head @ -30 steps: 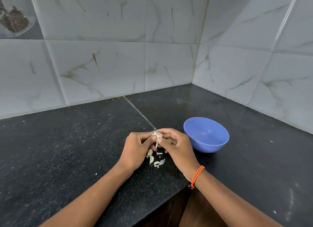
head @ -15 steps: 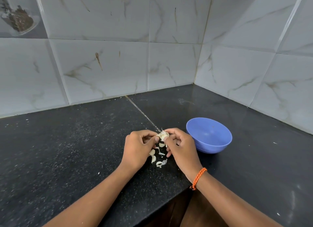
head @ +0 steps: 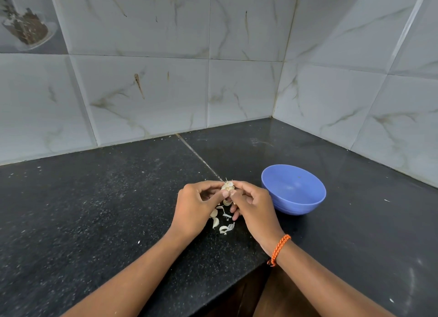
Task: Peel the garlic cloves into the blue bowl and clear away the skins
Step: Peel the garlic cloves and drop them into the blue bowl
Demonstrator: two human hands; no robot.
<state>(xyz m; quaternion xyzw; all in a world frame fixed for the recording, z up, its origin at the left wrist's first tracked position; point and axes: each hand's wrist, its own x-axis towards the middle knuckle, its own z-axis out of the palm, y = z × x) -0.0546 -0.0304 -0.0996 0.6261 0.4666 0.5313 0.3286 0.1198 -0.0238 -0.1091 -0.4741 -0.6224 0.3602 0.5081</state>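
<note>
A small piece of garlic (head: 228,186) with papery skin is pinched between both hands above the black countertop (head: 94,210). My left hand (head: 196,207) holds it from the left with thumb and curled fingers. My right hand (head: 253,207), with an orange band on its wrist, pinches it from the right. Several pale garlic skins and cloves (head: 221,220) lie on the counter under the hands. The blue bowl (head: 294,188) stands just right of my right hand; nothing shows inside it.
Marble-look tiled walls (head: 166,91) meet in a corner behind the counter. The counter's front edge (head: 237,283) cuts inward near my right forearm, with dark wooden cabinet below. Small white specks dot the counter.
Both hands stay together on the garlic and have turned it slightly. The view has shifted a little; the bowl and the skins on the counter have not moved.
</note>
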